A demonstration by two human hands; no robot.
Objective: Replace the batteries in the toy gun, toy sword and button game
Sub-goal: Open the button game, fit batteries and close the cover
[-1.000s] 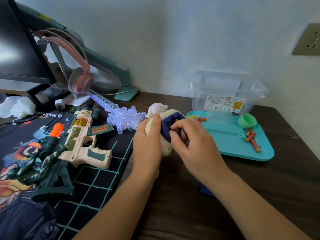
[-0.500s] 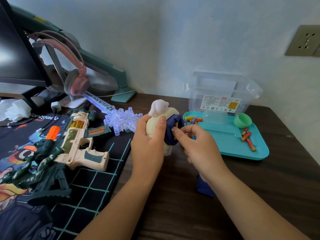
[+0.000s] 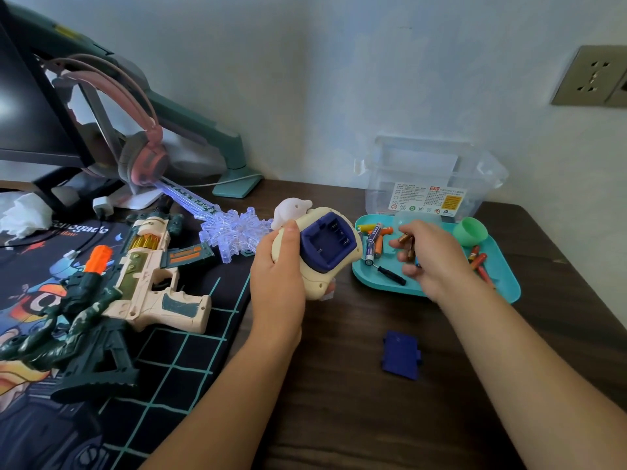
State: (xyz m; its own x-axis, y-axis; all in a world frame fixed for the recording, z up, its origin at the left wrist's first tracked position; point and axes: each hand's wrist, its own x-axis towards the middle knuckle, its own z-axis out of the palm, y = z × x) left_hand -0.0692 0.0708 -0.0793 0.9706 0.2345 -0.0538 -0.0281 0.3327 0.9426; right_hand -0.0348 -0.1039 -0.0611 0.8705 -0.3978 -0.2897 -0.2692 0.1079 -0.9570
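Head view looks down on a dark wooden counter (image 3: 339, 418) set against a pale wall. The left grip (image 3: 278, 266) is clamped round the cream button game (image 3: 315, 276), held just above the counter's middle with its underside turned up. Its navy battery bay (image 3: 327, 244) lies uncovered, with no cells in it. The navy bay cover (image 3: 401, 355) lies flat on the bare wood nearer the front edge, between the two forearms.

The right grip (image 3: 437, 256) hovers over the teal tray (image 3: 502, 279) near the counter's right edge, fingers curled round brownish batteries (image 3: 407, 244); their number is hard to tell through the blur. In the tray lie loose batteries (image 3: 373, 242), a small screwdriver (image 3: 392, 274), several red-orange cells (image 3: 478, 262) and a green cup (image 3: 470, 231). A clear plastic box (image 3: 431, 178) stands behind the tray at the back edge.

On the printed mat (image 3: 169, 351) covering the counter's left side rests the cream toy gun (image 3: 152, 276), a dark green gun (image 3: 68, 327) just beside it. The clear toy sword (image 3: 234, 232) lies behind them, its blade pointing toward pink headphones (image 3: 142, 154).
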